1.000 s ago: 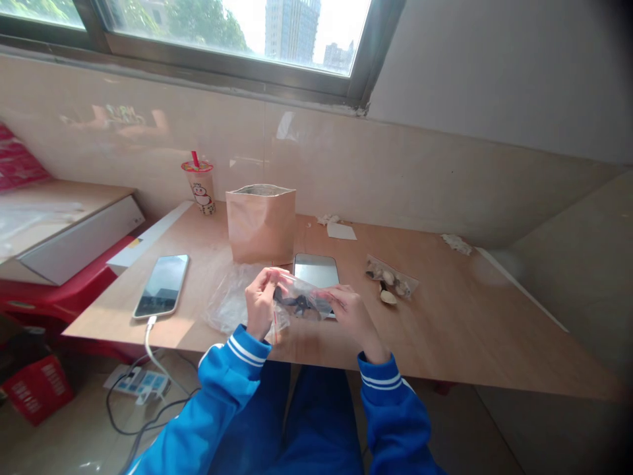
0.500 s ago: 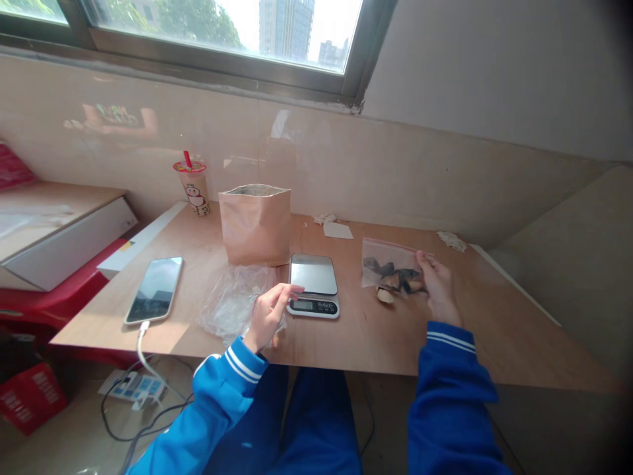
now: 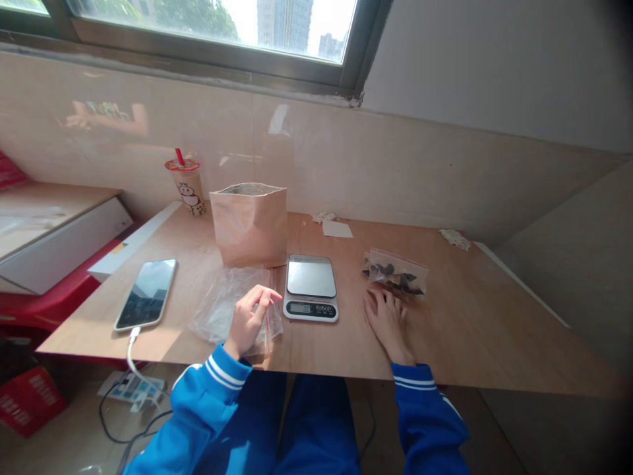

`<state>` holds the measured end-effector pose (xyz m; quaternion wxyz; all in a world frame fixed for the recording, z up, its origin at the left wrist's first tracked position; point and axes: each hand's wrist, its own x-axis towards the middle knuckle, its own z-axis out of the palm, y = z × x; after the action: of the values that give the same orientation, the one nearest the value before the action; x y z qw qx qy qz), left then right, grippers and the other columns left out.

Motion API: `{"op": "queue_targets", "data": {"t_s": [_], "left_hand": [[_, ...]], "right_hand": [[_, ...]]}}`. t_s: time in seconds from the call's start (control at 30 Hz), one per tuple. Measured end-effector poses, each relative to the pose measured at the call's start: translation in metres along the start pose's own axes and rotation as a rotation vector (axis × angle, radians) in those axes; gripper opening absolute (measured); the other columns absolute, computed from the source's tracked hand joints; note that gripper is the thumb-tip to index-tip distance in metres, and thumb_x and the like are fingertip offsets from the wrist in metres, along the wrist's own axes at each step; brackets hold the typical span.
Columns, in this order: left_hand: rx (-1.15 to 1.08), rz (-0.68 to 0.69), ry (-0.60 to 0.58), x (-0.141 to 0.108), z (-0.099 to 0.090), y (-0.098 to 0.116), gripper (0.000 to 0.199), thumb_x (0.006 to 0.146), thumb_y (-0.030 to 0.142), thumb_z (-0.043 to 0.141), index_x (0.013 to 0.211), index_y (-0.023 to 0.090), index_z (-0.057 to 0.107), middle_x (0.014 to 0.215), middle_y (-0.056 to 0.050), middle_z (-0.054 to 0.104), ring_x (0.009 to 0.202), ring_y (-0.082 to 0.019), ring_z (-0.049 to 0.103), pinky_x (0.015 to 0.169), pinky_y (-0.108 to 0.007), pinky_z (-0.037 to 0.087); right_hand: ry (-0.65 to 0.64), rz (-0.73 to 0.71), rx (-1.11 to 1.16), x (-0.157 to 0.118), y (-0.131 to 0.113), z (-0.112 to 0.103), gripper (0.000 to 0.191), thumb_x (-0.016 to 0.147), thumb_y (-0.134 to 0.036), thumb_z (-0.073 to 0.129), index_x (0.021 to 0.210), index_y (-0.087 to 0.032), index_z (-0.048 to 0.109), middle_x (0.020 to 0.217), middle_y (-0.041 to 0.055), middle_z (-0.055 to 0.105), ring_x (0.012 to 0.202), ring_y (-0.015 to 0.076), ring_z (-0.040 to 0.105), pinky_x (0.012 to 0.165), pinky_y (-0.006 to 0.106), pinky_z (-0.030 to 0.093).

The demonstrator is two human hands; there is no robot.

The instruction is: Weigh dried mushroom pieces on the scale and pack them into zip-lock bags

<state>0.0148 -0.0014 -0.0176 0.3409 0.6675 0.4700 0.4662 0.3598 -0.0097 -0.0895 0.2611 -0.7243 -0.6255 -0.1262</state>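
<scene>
My left hand (image 3: pixel 250 320) rests over the clear plastic bags (image 3: pixel 215 307), fingers loosely bent and partly apart, near the left edge of the digital scale (image 3: pixel 310 284). Nothing lies on the scale's metal plate, and its display is lit. My right hand (image 3: pixel 388 323) is palm down on the table just below a zip bag (image 3: pixel 398 272) of dark dried pieces. Its fingers are bent, and their tips are at the bag's lower edge; what they hold, if anything, is hidden. Behind the scale, to the left, an open brown pouch (image 3: pixel 250 227) stands upright.
A phone (image 3: pixel 147 295) with a charging cable lies at the table's left. A drink cup (image 3: pixel 188 188) with a red straw stands at the back left. A white card (image 3: pixel 337 229) and crumpled tissue (image 3: pixel 455 239) lie along the back edge.
My right hand has let go of the zip bag's top and moved down and left; the bag now lies on the table. My left hand has drawn back from the scale.
</scene>
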Motion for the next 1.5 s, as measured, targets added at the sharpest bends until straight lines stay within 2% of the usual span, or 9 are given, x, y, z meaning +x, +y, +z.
{"op": "queue_targets", "data": {"t_s": [0.13, 0.27, 0.43, 0.53, 0.7, 0.93, 1.07, 1.3, 1.5], "left_hand": [[-0.015, -0.091, 0.087, -0.006, 0.001, -0.016, 0.040, 0.094, 0.045, 0.040, 0.079, 0.019, 0.066, 0.078, -0.004, 0.066, 0.077, -0.018, 0.060, 0.072, -0.027, 0.047], [-0.002, -0.121, 0.078, -0.012, 0.006, -0.024, 0.039, 0.094, 0.045, 0.039, 0.080, 0.019, 0.065, 0.076, -0.004, 0.064, 0.077, -0.018, 0.060, 0.069, -0.026, 0.046], [0.016, -0.102, 0.031, -0.013, 0.005, -0.024, 0.038, 0.095, 0.042, 0.039, 0.078, 0.020, 0.065, 0.075, -0.003, 0.063, 0.075, -0.017, 0.060, 0.066, -0.025, 0.045], [0.005, -0.138, 0.061, -0.013, 0.005, -0.027, 0.038, 0.095, 0.042, 0.038, 0.080, 0.019, 0.064, 0.074, -0.002, 0.061, 0.076, -0.016, 0.059, 0.066, -0.024, 0.044], [0.068, -0.090, 0.119, -0.013, 0.004, -0.028, 0.036, 0.096, 0.037, 0.038, 0.081, 0.019, 0.063, 0.075, -0.002, 0.062, 0.074, -0.015, 0.059, 0.067, -0.025, 0.044], [0.357, 0.361, 0.172, -0.006, 0.000, 0.000, 0.026, 0.094, 0.021, 0.043, 0.078, 0.018, 0.063, 0.073, -0.002, 0.065, 0.070, -0.015, 0.057, 0.071, -0.028, 0.045], [0.427, 0.398, 0.304, 0.008, 0.000, 0.025, 0.024, 0.093, 0.017, 0.042, 0.088, 0.019, 0.065, 0.083, -0.004, 0.066, 0.080, -0.017, 0.059, 0.077, -0.031, 0.046], [0.528, 0.269, 0.596, 0.086, -0.019, 0.077, 0.044, 0.088, 0.021, 0.049, 0.132, 0.022, 0.053, 0.137, -0.014, 0.043, 0.124, -0.028, 0.046, 0.105, -0.047, 0.038], [0.609, 0.126, 0.596, 0.167, -0.038, 0.080, 0.029, 0.090, 0.031, 0.047, 0.113, 0.026, 0.065, 0.149, -0.010, 0.038, 0.143, -0.034, 0.020, 0.111, -0.056, 0.026]], "right_hand": [[-0.024, -0.075, 0.194, 0.021, -0.024, 0.002, 0.036, 0.091, -0.017, 0.033, 0.117, -0.017, 0.059, 0.100, 0.0131, 0.064, 0.089, 0.0255, 0.057, 0.082, 0.043, 0.045], [-0.100, -0.188, 0.412, 0.063, -0.085, 0.008, 0.035, 0.096, -0.023, 0.033, 0.123, -0.015, 0.053, 0.107, 0.0129, 0.065, 0.097, 0.0229, 0.060, 0.084, 0.038, 0.048], [-0.165, -0.277, 0.294, 0.083, -0.133, 0.021, 0.035, 0.097, -0.030, 0.039, 0.125, -0.015, 0.056, 0.113, 0.0140, 0.064, 0.103, 0.0256, 0.057, 0.089, 0.044, 0.045], [-0.040, -0.195, 0.285, 0.070, -0.119, 0.017, 0.041, 0.098, -0.035, 0.039, 0.133, -0.018, 0.049, 0.127, 0.0147, 0.058, 0.114, 0.0274, 0.052, 0.094, 0.047, 0.042], [0.168, -0.035, 0.264, 0.034, -0.054, 0.004, 0.037, 0.098, -0.030, 0.034, 0.125, -0.015, 0.054, 0.120, 0.0161, 0.057, 0.117, 0.0257, 0.050, 0.100, 0.046, 0.039], [0.171, 0.111, -0.152, 0.023, 0.010, 0.008, 0.047, 0.093, -0.030, 0.040, 0.138, -0.020, 0.047, 0.150, 0.0177, 0.032, 0.136, 0.0389, 0.028, 0.103, 0.060, 0.032], [0.101, 0.136, -0.204, 0.027, 0.019, 0.015, 0.052, 0.091, -0.029, 0.041, 0.143, -0.022, 0.042, 0.148, 0.0176, 0.035, 0.135, 0.0382, 0.030, 0.102, 0.059, 0.032], [0.158, 0.128, -0.128, 0.024, 0.022, 0.017, 0.048, 0.088, -0.027, 0.042, 0.136, -0.021, 0.050, 0.142, 0.0159, 0.043, 0.131, 0.0350, 0.035, 0.102, 0.056, 0.032], [0.318, 0.072, 0.092, 0.025, 0.029, 0.015, 0.030, 0.086, -0.023, 0.044, 0.108, -0.018, 0.064, 0.122, 0.0147, 0.058, 0.118, 0.0280, 0.049, 0.103, 0.050, 0.035]]}}
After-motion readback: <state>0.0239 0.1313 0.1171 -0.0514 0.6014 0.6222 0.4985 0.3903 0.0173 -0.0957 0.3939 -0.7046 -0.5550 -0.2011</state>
